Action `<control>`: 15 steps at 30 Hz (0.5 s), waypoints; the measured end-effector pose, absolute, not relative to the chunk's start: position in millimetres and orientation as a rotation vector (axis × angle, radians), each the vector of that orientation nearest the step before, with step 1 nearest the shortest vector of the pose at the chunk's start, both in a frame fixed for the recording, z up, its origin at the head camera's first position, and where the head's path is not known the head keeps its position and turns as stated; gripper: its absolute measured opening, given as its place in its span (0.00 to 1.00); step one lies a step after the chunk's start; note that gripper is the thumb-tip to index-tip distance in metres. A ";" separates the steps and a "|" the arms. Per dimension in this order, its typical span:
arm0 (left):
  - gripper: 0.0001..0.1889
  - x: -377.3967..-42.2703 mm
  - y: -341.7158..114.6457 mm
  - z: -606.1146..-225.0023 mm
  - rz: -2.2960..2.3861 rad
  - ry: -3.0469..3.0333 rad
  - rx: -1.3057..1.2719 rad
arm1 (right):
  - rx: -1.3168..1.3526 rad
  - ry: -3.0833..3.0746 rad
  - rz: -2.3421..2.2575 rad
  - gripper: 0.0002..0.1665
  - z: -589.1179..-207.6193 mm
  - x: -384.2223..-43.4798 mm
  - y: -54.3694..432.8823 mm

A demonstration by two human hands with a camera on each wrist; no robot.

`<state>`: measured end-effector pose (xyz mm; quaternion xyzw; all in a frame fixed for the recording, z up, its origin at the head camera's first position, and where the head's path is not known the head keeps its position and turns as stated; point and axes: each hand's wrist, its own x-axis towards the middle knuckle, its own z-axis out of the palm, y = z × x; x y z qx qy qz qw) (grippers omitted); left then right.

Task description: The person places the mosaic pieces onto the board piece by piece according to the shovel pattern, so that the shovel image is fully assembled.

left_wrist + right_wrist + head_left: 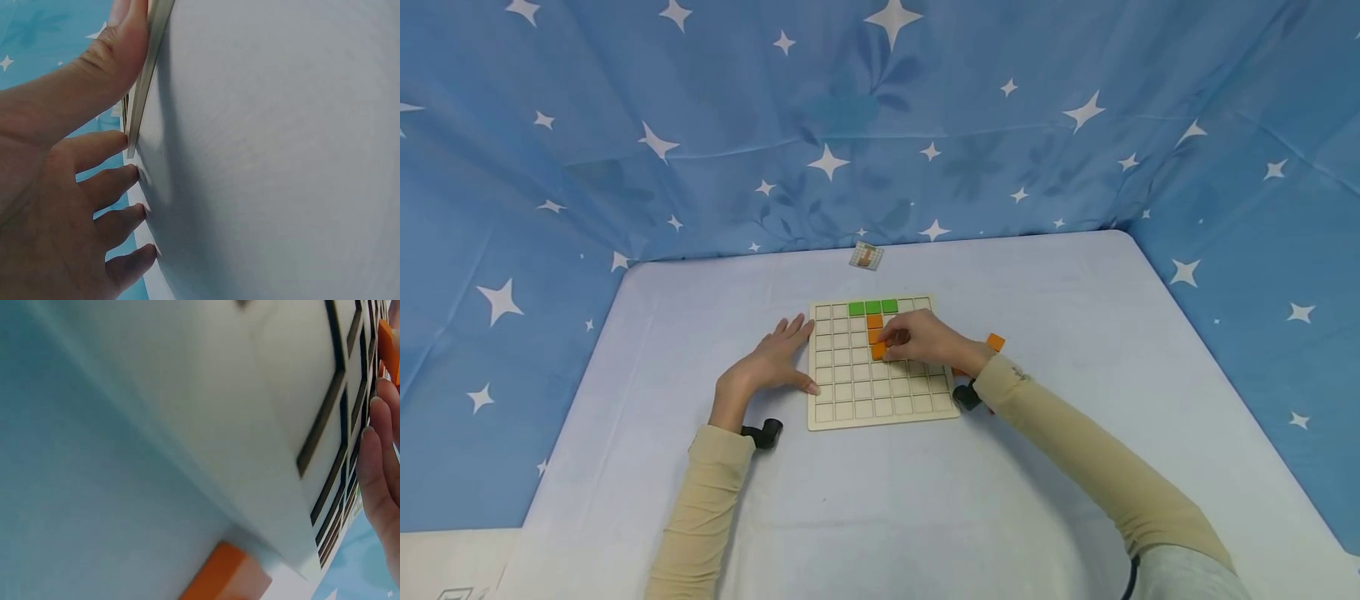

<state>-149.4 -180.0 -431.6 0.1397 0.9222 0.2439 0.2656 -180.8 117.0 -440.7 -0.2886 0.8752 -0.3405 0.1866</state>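
An orange tile (878,352) is pinched by the right hand (927,337); the board (845,410) is touched by the spread left hand (772,360).

We held an orange tile (387,349) in our right hand (382,459) at the pale board (250,437). Another orange block (225,575) lay near the board's corner.

Tan left sleeve (700,508), tan right sleeve (1075,450), black wrist devices (767,433), pale grey upper sleeve (1183,573), apparently a black cable (1132,577)
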 end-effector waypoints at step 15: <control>0.62 -149.2 -179.6 -429.8 0.667 2.485 0.384 | -0.907 2.528 -0.834 0.17 -436.2 -178.1 110.3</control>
